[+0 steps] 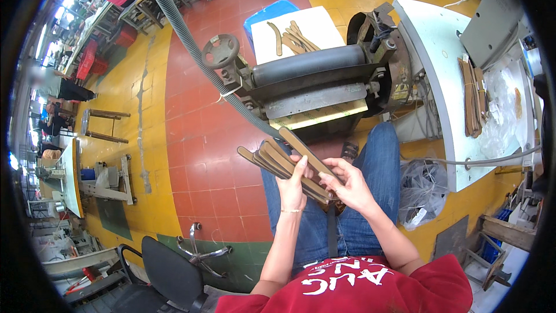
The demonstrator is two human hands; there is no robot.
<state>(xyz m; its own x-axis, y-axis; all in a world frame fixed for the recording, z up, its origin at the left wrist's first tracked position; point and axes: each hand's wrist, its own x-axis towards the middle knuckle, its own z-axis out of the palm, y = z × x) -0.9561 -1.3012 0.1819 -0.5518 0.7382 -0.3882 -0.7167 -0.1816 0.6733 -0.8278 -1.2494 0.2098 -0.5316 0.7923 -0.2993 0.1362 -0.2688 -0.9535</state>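
Several brown strips (267, 159) fill my left grip (294, 188) above the lap (310, 229); my right grip (346, 185) pinches one, its near end partly hidden. I see the worktop's (452, 93) near-left corner well apart.

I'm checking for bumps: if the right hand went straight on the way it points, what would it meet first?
Probably the brown strips in the left hand, which the right hand seems to touch; depth is unclear.

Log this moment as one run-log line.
left hand: holding bunch of brown strips | right hand: gripping near end of one strip | ahead: roller machine | beyond machine: more strips on white board
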